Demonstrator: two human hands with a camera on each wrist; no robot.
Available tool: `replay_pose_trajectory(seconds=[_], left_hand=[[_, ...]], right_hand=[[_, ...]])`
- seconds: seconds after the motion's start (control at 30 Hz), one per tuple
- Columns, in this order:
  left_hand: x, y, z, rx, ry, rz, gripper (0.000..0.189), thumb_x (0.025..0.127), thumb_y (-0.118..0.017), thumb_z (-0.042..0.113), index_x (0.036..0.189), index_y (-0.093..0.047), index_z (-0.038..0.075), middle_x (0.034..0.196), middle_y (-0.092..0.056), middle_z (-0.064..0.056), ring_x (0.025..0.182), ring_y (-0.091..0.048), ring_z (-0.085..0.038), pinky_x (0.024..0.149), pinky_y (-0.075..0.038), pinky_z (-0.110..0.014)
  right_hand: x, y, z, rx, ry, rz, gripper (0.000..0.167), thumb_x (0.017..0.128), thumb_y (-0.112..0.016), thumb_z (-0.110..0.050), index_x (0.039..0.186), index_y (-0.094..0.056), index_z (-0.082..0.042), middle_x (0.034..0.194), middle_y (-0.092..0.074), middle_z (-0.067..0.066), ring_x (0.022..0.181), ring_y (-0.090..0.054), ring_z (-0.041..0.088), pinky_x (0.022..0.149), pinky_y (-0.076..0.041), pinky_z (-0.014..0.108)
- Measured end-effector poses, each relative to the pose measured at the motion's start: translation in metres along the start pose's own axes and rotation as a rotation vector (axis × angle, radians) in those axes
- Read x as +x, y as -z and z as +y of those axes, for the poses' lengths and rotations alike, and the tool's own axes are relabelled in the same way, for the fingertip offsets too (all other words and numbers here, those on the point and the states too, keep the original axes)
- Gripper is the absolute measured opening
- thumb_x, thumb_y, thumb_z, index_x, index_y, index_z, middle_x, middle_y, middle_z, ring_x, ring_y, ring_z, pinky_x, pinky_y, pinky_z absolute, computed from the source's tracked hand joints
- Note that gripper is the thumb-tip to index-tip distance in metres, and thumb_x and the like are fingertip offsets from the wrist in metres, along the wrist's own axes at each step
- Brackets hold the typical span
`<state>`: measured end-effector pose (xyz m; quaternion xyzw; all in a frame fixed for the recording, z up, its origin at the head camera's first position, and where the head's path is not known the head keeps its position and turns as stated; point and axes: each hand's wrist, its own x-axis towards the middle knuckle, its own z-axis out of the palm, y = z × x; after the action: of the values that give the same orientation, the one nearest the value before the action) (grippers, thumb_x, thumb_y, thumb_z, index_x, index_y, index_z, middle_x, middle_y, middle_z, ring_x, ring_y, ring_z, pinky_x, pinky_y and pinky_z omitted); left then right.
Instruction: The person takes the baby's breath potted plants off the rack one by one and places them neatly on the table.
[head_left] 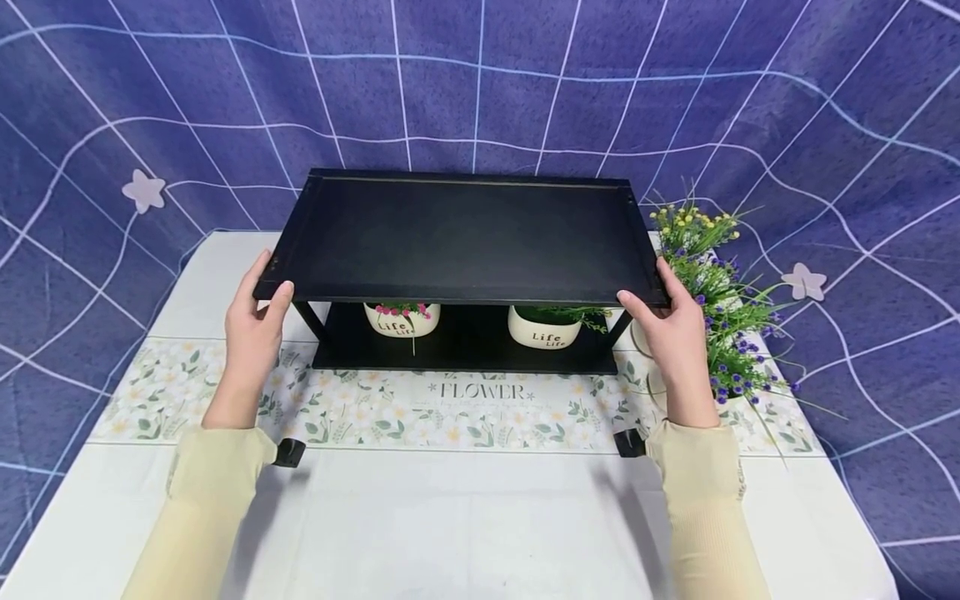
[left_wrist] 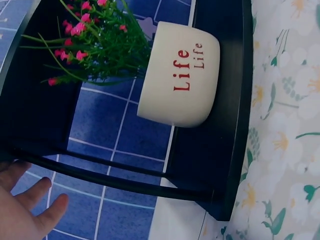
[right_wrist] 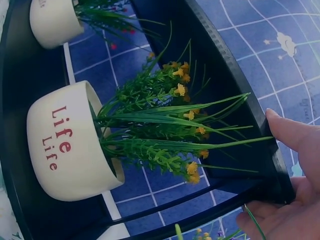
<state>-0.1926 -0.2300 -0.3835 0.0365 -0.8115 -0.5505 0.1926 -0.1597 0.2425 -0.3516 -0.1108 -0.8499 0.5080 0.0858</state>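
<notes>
A black two-tier shelf (head_left: 465, 242) stands on the table, its upper board wide and bare. My left hand (head_left: 251, 333) holds the upper board's front left corner, thumb at the front edge and fingers along the side. At the opposite front corner my right hand (head_left: 678, 346) grips the board the same way; the right wrist view shows its thumb against the board and fingers curled by the corner. On the lower board sit two white "Life" pots: one with pink flowers (left_wrist: 75, 30) at left, one with yellow-orange flowers (right_wrist: 190, 115) at right. The upper board partly hides both from above.
More potted plants with purple (head_left: 738, 375) and yellow flowers (head_left: 693, 225) stand close to the shelf's right side. A floral runner (head_left: 450, 417) marked "FLOWER" crosses the white tablecloth (head_left: 450, 525). Behind hangs a blue gridded curtain (head_left: 480, 100).
</notes>
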Motion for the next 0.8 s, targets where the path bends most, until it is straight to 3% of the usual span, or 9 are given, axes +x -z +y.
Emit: replay_pose_trajectory(seconds=[0.23,0.47,0.57,0.67,0.8], left_hand=[[-0.011,0.002,0.000,-0.020,0.018,0.007,0.057,0.097,-0.057,0.020,0.150,-0.036,0.025,0.153,-0.042,-0.004,0.131,-0.046,-0.004,0.089,-0.042,-0.007],[-0.024,0.003,0.000,0.035,0.006,0.033,0.062,0.095,-0.061,0.016,0.150,-0.035,0.025,0.153,-0.041,-0.002,0.135,-0.044,-0.008,0.094,-0.044,-0.012],[-0.030,0.000,0.000,0.043,0.006,0.056,0.063,0.094,-0.062,0.014,0.150,-0.036,0.023,0.150,-0.047,-0.004,0.134,-0.046,-0.010,0.093,-0.045,-0.011],[-0.036,-0.003,-0.002,0.078,0.012,0.065,0.060,0.093,-0.064,0.014,0.148,-0.041,0.019,0.146,-0.050,-0.009,0.135,-0.047,-0.016,0.098,-0.047,-0.019],[-0.042,-0.007,-0.006,0.107,0.029,0.047,0.058,0.092,-0.066,0.015,0.146,-0.044,0.013,0.148,-0.047,-0.010,0.138,-0.044,-0.023,0.103,-0.046,-0.036]], right_hand=[[0.000,0.000,0.000,-0.002,-0.005,-0.003,0.076,0.091,-0.062,-0.046,0.154,-0.021,-0.032,0.159,-0.029,0.000,0.129,-0.053,0.026,0.104,-0.046,0.032],[0.000,-0.001,0.000,0.010,-0.002,0.008,0.076,0.091,-0.063,-0.046,0.154,-0.022,-0.032,0.159,-0.029,0.001,0.131,-0.051,0.024,0.106,-0.045,0.034],[0.000,-0.002,0.002,0.034,0.004,0.013,0.075,0.091,-0.064,-0.043,0.153,-0.023,-0.032,0.159,-0.029,0.001,0.133,-0.050,0.023,0.105,-0.045,0.029],[0.001,-0.003,0.003,0.048,0.013,0.018,0.075,0.091,-0.064,-0.042,0.153,-0.023,-0.032,0.159,-0.029,0.001,0.134,-0.049,0.023,0.103,-0.045,0.023],[0.001,-0.003,0.005,0.051,0.022,0.024,0.075,0.091,-0.064,-0.041,0.153,-0.023,-0.032,0.159,-0.030,0.001,0.135,-0.048,0.024,0.104,-0.045,0.024]])
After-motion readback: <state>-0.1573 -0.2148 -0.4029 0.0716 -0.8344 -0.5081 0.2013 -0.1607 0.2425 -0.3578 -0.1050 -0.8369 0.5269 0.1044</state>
